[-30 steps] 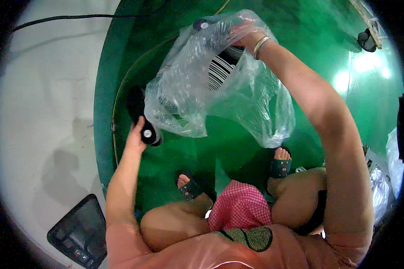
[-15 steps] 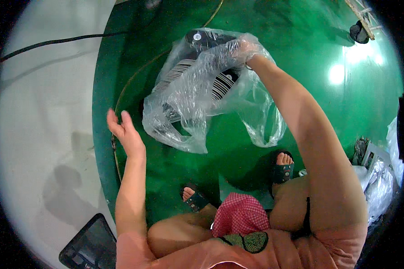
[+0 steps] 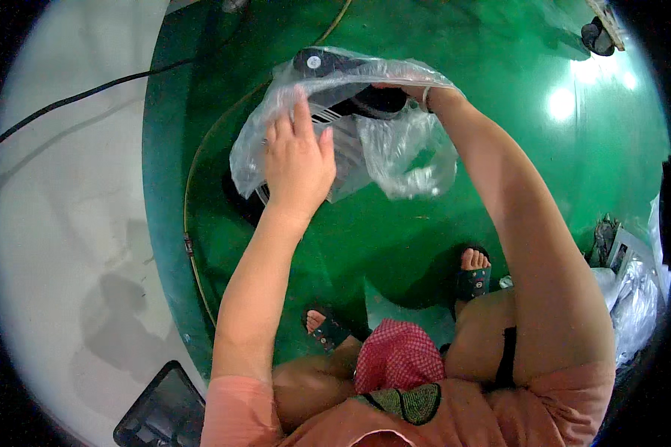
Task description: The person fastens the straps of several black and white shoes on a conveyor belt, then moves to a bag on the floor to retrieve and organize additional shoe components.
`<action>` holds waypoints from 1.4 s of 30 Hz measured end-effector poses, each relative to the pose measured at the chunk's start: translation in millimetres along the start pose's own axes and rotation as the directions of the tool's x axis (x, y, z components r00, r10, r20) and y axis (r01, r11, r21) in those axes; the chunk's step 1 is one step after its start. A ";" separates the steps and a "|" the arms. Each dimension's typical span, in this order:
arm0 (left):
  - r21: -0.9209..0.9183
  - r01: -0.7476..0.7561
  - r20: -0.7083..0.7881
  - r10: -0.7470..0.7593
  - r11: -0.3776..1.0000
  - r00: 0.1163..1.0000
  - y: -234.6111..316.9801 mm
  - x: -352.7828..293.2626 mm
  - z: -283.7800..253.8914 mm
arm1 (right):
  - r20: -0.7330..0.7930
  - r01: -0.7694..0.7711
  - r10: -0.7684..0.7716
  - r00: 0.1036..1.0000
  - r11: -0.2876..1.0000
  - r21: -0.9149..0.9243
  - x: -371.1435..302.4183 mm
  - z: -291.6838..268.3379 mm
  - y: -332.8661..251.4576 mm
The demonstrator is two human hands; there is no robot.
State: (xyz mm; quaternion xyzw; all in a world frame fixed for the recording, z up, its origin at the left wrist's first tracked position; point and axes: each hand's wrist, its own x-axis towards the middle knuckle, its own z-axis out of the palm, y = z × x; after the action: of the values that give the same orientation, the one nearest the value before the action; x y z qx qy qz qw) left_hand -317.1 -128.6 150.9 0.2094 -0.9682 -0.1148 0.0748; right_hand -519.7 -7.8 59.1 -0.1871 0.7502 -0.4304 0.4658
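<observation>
A crumpled clear plastic bag [image 3: 250, 153] lies over black things with white stripes on the green floor; their kind is not clear. One black rounded end [image 3: 311, 62] with a pale disc shows at the top of the bag. My left hand [image 3: 300, 160] is flat over the bag, its fingers stretched out and apart. At the bag's far right side, my right hand [image 3: 414, 93] reaches in under the lifted plastic edge, beside a black rounded part [image 3: 384, 103]. The plastic hides most of its fingers.
A thin hose [image 3: 194, 149] curves along the floor on the left, and a black cable [image 3: 89, 97] crosses the pale floor. Clear plastic bundles [image 3: 635, 305] lie at the right. A dark-framed object [image 3: 160, 406] stands at the lower left. My sandalled feet are near the bag.
My left hand has moved right and forward onto the bag. My right hand, formerly on top of the plastic, is now beneath its edge. The bag's near side has drawn away from me.
</observation>
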 end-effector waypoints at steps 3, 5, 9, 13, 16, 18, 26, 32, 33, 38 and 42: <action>-0.339 0.002 -0.062 -0.024 0.941 0.998 15.0 7.6 11.6 | 0.043 0.009 -0.010 0.999 1.000 0.013 12.4 1.7 22.8; -0.573 0.078 0.115 -0.014 0.816 0.993 19.3 6.4 23.7 | 0.034 0.016 -0.012 0.999 0.995 -0.099 4.0 4.3 14.6; -0.430 0.142 0.463 0.082 0.892 0.882 17.6 2.2 50.4 | 0.089 -0.101 0.104 0.991 0.994 -0.041 -25.3 12.5 -27.2; -0.419 0.404 0.470 -0.186 0.813 0.863 14.3 -4.2 97.4 | 0.195 0.012 -0.054 0.979 0.977 0.214 6.9 22.0 22.9; -0.638 0.399 0.410 -0.147 0.658 0.900 -1.2 -12.4 126.6 | 0.197 0.031 -0.095 0.976 0.952 0.306 3.5 29.4 21.3; -0.699 0.301 0.321 -0.092 0.649 0.943 -9.4 -13.0 132.8 | 0.213 -0.010 -0.081 0.974 0.919 0.394 -4.1 26.3 6.2; -0.984 0.176 0.156 -0.430 0.005 0.889 6.8 34.1 22.6 | 0.038 0.229 -0.243 0.969 0.836 -0.499 -75.9 14.8 -45.7; -0.572 0.036 0.108 0.031 0.819 0.994 -8.4 34.9 15.2 | 0.148 0.412 -0.624 0.767 0.302 -0.860 -112.7 24.2 -48.5; -0.540 -0.027 0.102 0.097 0.842 0.990 -6.2 30.4 16.3 | 0.115 0.378 -0.579 0.807 0.357 -0.854 -118.3 24.2 -51.5; -0.669 -0.147 0.261 0.416 0.728 0.871 1.8 31.3 -13.8 | 0.252 0.559 -0.548 0.798 0.516 -0.650 -154.6 -3.9 -85.1; -0.900 0.267 0.425 0.552 0.345 0.718 27.5 9.9 -26.3 | 0.545 0.366 -0.276 0.792 0.929 -0.061 -154.9 -28.4 -108.0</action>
State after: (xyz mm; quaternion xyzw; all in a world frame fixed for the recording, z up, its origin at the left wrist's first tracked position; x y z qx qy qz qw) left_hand -331.6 -113.5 184.2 -0.0237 -0.6946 -0.6992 -0.1674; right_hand -480.2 50.7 236.6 -0.4604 0.5830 -0.3724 0.5563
